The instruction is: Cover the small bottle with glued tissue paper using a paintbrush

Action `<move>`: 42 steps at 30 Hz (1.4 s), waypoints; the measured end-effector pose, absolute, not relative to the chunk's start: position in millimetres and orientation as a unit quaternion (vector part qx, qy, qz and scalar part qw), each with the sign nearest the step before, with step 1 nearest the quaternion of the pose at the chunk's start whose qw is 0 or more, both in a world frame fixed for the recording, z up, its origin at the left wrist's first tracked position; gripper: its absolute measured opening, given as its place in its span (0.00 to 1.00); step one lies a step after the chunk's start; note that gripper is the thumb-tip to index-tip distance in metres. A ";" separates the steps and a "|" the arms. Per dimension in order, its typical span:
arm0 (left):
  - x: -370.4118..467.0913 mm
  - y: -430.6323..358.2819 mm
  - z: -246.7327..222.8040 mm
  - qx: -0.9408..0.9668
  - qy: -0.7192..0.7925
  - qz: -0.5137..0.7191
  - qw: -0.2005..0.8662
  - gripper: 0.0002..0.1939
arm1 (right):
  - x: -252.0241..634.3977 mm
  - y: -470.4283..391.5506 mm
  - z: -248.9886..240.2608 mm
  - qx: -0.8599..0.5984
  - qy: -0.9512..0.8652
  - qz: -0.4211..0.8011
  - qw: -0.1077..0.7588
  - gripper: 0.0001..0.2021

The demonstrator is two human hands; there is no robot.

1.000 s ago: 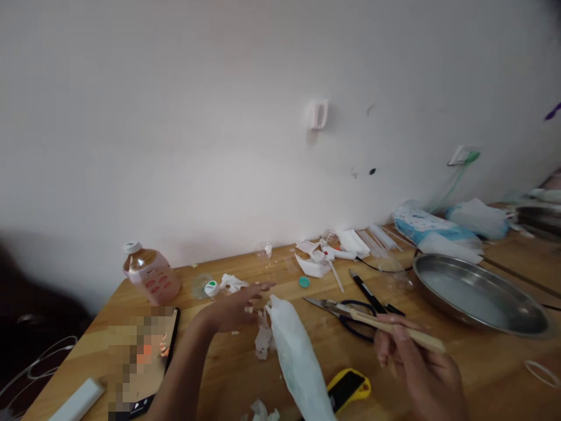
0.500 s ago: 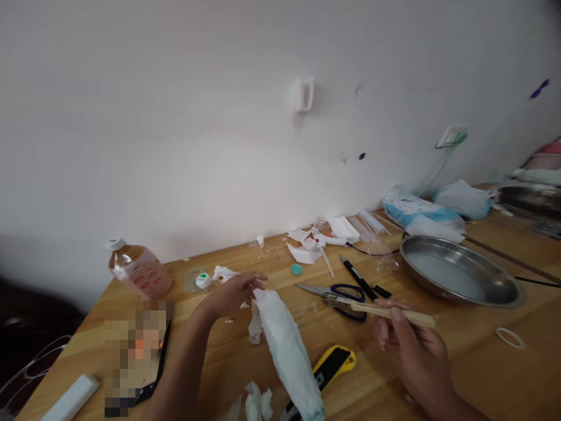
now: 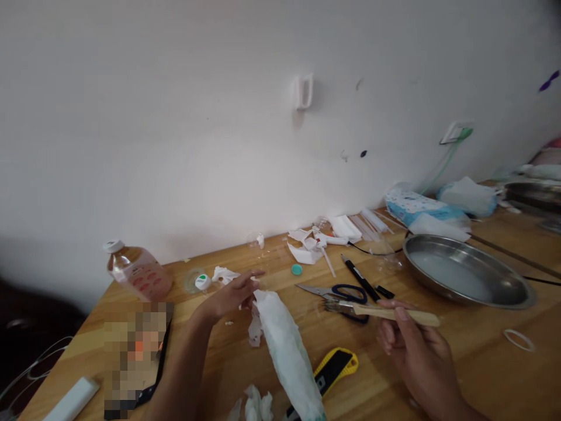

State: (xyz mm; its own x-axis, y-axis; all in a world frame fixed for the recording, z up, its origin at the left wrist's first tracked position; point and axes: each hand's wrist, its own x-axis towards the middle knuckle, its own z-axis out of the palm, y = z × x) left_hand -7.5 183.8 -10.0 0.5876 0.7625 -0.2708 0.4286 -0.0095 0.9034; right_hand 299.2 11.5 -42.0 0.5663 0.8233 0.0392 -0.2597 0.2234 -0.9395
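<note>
My right hand [image 3: 418, 354] grips the pale wooden handle of a flat paintbrush [image 3: 385, 313], its dark bristles pointing left above the scissors [image 3: 322, 290]. At the narrow upper end of a long, bottle-shaped object wrapped in white paper [image 3: 287, 354] is my left hand [image 3: 234, 295], fingers closed around that end with one finger stretched out. The wrapped object slants down toward me and partly covers a yellow and black utility knife [image 3: 335, 368]. Crumpled tissue [image 3: 256, 403] lies left of its lower end.
A steel basin [image 3: 464, 272] of cloudy liquid stands at right, with a tissue pack [image 3: 423, 210] behind it. A black marker [image 3: 359, 278] lies beyond the scissors. At left are a pink drink bottle [image 3: 142, 275], a phone [image 3: 160, 351] and a white bar-shaped object [image 3: 72, 400].
The brush has shifted slightly, and its bristles show more clearly left of my right hand. My left hand and the wrapped object stay almost still. The view has turned a little.
</note>
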 end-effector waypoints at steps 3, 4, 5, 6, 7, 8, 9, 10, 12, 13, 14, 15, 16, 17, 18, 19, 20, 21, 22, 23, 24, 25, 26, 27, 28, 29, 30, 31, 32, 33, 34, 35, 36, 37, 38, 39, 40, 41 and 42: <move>-6.1 181.7 -4.9 0.691 0.428 0.148 0.563 0.31 | 300.0 11.5 -40.7 -0.502 -0.282 0.365 0.732 0.13; -5.6 181.4 -3.5 0.690 0.427 0.150 0.564 0.32 | 300.3 11.6 -40.4 -0.502 -0.284 0.362 0.732 0.13; -5.2 181.2 -2.4 0.690 0.426 0.157 0.563 0.32 | 300.8 11.8 -40.1 -0.503 -0.285 0.360 0.732 0.13; -4.8 181.3 -1.6 0.691 0.423 0.167 0.562 0.33 | 301.5 12.1 -40.0 -0.504 -0.286 0.358 0.732 0.13; -4.4 181.6 -1.2 0.692 0.418 0.178 0.561 0.33 | 302.2 12.4 -40.0 -0.504 -0.286 0.357 0.733 0.13; -4.0 181.8 -1.2 0.694 0.411 0.188 0.561 0.33 | 303.1 12.8 -40.0 -0.503 -0.285 0.358 0.733 0.12; -3.6 182.0 -1.6 0.695 0.403 0.196 0.562 0.32 | 304.0 13.1 -40.2 -0.501 -0.285 0.359 0.734 0.12; -3.1 182.0 -2.2 0.696 0.394 0.201 0.565 0.32 | 304.8 13.5 -40.3 -0.498 -0.285 0.361 0.735 0.12; -2.3 181.4 -3.7 0.697 0.382 0.202 0.572 0.33 | 305.9 14.1 -40.3 -0.494 -0.284 0.366 0.736 0.12; -1.9 181.0 -4.4 0.697 0.380 0.200 0.574 0.33 | 306.2 14.4 -40.1 -0.495 -0.283 0.366 0.735 0.12; -1.7 180.6 -5.0 0.697 0.380 0.197 0.575 0.33 | 306.2 14.6 -39.8 -0.497 -0.282 0.367 0.734 0.12; -1.6 180.3 -5.4 0.697 0.382 0.195 0.574 0.33 | 306.2 14.9 -39.4 -0.497 -0.282 0.367 0.734 0.12; -1.6 180.1 -5.7 0.696 0.386 0.192 0.573 0.33 | 306.1 15.1 -38.9 -0.498 -0.282 0.366 0.734 0.13; -1.7 180.1 -6.0 0.695 0.392 0.189 0.572 0.33 | 306.0 15.3 -38.7 -0.497 -0.282 0.365 0.735 0.13; -1.9 180.3 -6.1 0.694 0.396 0.185 0.572 0.33 | 306.0 15.4 -38.6 -0.496 -0.282 0.365 0.736 0.13; -2.1 180.6 -6.3 0.693 0.399 0.179 0.573 0.34 | 306.1 15.5 -38.9 -0.496 -0.280 0.365 0.737 0.13; -2.4 180.9 -6.5 0.693 0.399 0.171 0.576 0.34 | 306.4 15.6 -39.5 -0.497 -0.278 0.365 0.737 0.12; -2.7 181.2 -6.7 0.693 0.397 0.164 0.578 0.34 | 306.8 15.5 -40.4 -0.498 -0.275 0.365 0.736 0.12; -3.0 181.5 -6.8 0.695 0.395 0.157 0.581 0.34 | 307.2 15.3 -41.4 -0.499 -0.275 0.367 0.735 0.12; -3.3 181.6 -6.9 0.696 0.392 0.153 0.582 0.33 | 307.6 15.1 -42.4 -0.499 -0.275 0.369 0.734 0.12; -3.7 181.6 -6.9 0.698 0.390 0.152 0.581 0.33 | 307.8 14.9 -43.1 -0.499 -0.277 0.370 0.733 0.12; -4.2 181.4 -6.7 0.700 0.389 0.151 0.580 0.32 | 307.8 14.7 -43.4 -0.500 -0.278 0.370 0.732 0.12; -4.6 181.1 -6.3 0.702 0.389 0.151 0.578 0.32 | 307.6 14.6 -43.3 -0.501 -0.279 0.368 0.732 0.12; -5.0 180.8 -5.6 0.703 0.389 0.150 0.576 0.31 | 307.2 14.5 -42.8 -0.504 -0.278 0.365 0.731 0.12; -5.1 180.4 -4.7 0.705 0.388 0.149 0.575 0.31 | 306.6 14.5 -42.0 -0.507 -0.278 0.362 0.731 0.12; -5.1 180.0 -3.5 0.707 0.386 0.147 0.574 0.31 | 306.1 14.5 -40.9 -0.509 -0.279 0.359 0.731 0.13; -4.9 179.8 -2.4 0.708 0.385 0.145 0.574 0.31 | 305.5 14.6 -39.7 -0.509 -0.280 0.357 0.731 0.13; -4.4 179.9 -1.4 0.709 0.385 0.145 0.573 0.30 | 305.0 14.8 -38.6 -0.510 -0.280 0.356 0.732 0.13; -3.8 180.2 -0.7 0.709 0.386 0.149 0.571 0.30 | 304.6 15.1 -37.5 -0.510 -0.280 0.357 0.731 0.13; -3.1 180.8 -0.4 0.709 0.390 0.157 0.566 0.30 | 304.2 15.4 -36.7 -0.510 -0.278 0.357 0.732 0.13; -2.4 181.6 -0.6 0.710 0.395 0.171 0.558 0.30 | 304.0 15.7 -36.1 -0.510 -0.276 0.358 0.732 0.13; -1.9 182.5 -1.2 0.710 0.401 0.187 0.548 0.30 | 304.0 15.9 -35.7 -0.510 -0.273 0.359 0.733 0.14; -1.6 183.5 -2.2 0.710 0.404 0.203 0.541 0.30 | 304.1 16.1 -35.7 -0.509 -0.271 0.361 0.733 0.14; -1.4 184.3 -3.2 0.710 0.404 0.213 0.537 0.30 | 304.4 16.3 -36.1 -0.509 -0.268 0.364 0.733 0.14; -1.4 184.9 -4.3 0.710 0.400 0.217 0.538 0.30 | 304.8 16.3 -36.9 -0.508 -0.265 0.368 0.732 0.14; -1.4 185.1 -5.1 0.710 0.395 0.215 0.543 0.30 | 305.4 16.3 -37.9 -0.508 -0.264 0.370 0.732 0.14; -1.4 184.9 -5.5 0.709 0.388 0.208 0.550 0.30 | 306.1 16.3 -39.1 -0.509 -0.264 0.371 0.731 0.14; -1.3 184.5 -5.5 0.709 0.382 0.200 0.558 0.30 | 306.8 16.1 -40.3 -0.510 -0.265 0.371 0.730 0.14; -1.2 183.7 -5.1 0.709 0.377 0.192 0.564 0.30 | 307.4 16.0 -41.5 -0.511 -0.267 0.370 0.728 0.14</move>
